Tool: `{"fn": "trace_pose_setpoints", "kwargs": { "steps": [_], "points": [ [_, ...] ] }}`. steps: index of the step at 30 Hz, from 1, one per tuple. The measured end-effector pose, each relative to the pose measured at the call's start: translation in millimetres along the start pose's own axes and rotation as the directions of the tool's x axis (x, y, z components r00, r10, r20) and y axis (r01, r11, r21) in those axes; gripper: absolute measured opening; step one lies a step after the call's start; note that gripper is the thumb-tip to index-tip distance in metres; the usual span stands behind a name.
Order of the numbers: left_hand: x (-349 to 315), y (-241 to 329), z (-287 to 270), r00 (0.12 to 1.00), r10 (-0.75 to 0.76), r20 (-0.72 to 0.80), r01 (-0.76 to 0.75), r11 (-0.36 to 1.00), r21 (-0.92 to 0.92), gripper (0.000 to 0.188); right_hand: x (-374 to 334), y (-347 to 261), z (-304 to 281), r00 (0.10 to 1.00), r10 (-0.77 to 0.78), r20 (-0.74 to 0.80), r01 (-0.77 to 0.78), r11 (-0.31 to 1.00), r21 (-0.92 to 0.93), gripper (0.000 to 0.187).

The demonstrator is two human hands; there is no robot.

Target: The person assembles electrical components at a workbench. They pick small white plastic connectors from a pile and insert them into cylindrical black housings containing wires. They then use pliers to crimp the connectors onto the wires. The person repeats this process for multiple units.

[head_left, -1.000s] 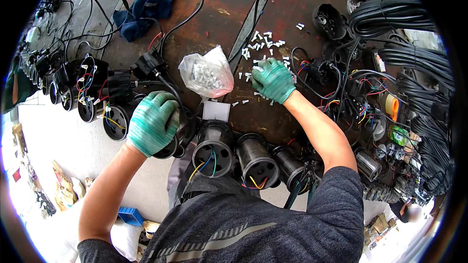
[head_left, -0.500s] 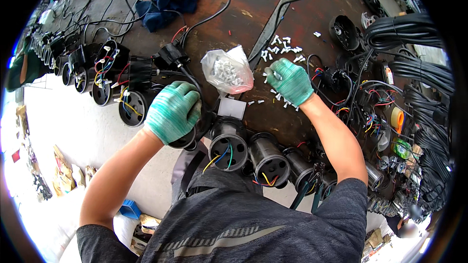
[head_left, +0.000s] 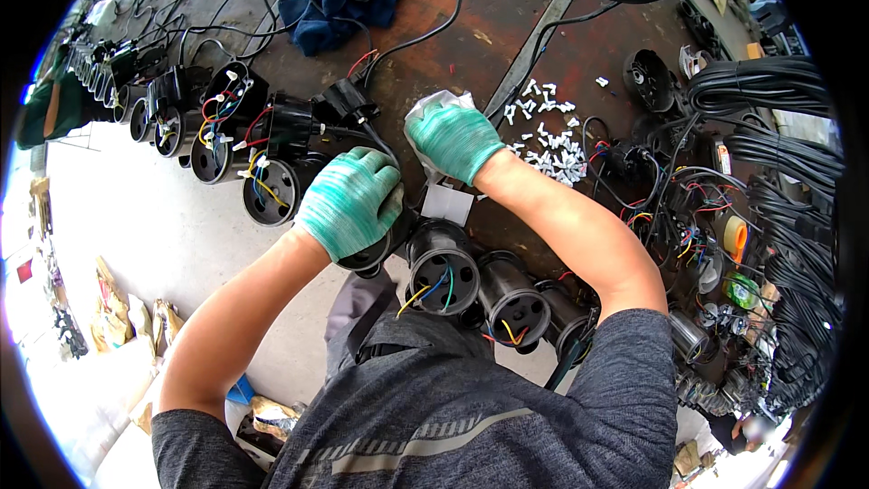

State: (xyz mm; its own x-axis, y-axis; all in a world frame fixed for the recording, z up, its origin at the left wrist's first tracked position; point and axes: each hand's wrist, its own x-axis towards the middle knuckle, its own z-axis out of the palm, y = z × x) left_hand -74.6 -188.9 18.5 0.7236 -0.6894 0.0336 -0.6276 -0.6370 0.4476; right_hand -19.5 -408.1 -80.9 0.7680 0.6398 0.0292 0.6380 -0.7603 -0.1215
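Observation:
My left hand [head_left: 351,203], in a green knit glove, is closed over a black cylindrical housing [head_left: 369,261]. Only the lower rim of that housing shows beneath the palm. My right hand [head_left: 455,140], gloved alike, lies on a clear plastic bag [head_left: 418,118], fingers bent over it; their tips are hidden and the hand covers the contents. To the right of it, small white connectors [head_left: 561,158] are scattered over the table. A flat white square piece [head_left: 447,206] lies between my hands, just behind a black housing [head_left: 442,267] with yellow, blue and green wires.
More black housings with wires line the table edge, left [head_left: 270,192] and right [head_left: 514,299]. A dark blue cloth [head_left: 348,9] lies at the back. Coiled black cables [head_left: 760,86] are stacked at right, beside an orange tape roll [head_left: 736,237]. Pliers handles [head_left: 568,364] stick out near my right sleeve.
My right hand has moved left from the loose connectors onto the plastic bag, uncovering more of the pile. My left hand stays on the housing. The whole view has shifted slightly.

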Motion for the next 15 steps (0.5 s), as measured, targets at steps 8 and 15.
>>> {"fn": "trace_pose_setpoints", "kwargs": {
  "steps": [8, 15],
  "points": [
    [-0.7, 0.2, 0.8, 1.000, -0.015, 0.016, 0.015, 1.000, 0.003, 0.015, 2.6, -5.4, -3.8, 0.990, 0.076, 0.119, -0.073, 0.997, -0.030, 0.024],
    [-0.2, 1.3, -0.1, 1.000, -0.005, -0.001, 0.005, 1.000, -0.011, 0.015, 1.1, -11.9, -3.1, 0.986, 0.041, -0.162, -0.055, 0.995, -0.078, 0.012]
  ]
}}
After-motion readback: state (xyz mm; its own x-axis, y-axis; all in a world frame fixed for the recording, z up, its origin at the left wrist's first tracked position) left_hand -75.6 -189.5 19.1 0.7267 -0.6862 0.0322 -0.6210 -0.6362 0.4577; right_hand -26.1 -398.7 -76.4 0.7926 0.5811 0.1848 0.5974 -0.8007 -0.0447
